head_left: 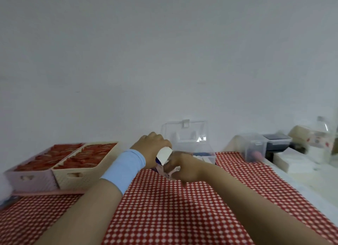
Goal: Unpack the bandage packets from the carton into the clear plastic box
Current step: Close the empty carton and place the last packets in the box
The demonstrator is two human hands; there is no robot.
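Checked cloth (164, 208) — carton (163, 154) is being handled at its far end.
Left hand (151, 148) is gripping the carton; right hand (184, 167) is curling against it — hold too blurred to tell. Clear plastic box (192, 144) is standing just behind.

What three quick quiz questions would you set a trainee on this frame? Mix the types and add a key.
1. True or false: the lid of the clear plastic box is shut.
2. The carton is: A) held by the left hand and right hand; B) lying in a basket; C) inside the box.
3. Fill in: the band on the left wrist is light ____.
Key: 1 false, it stands open; 2 A; 3 blue.
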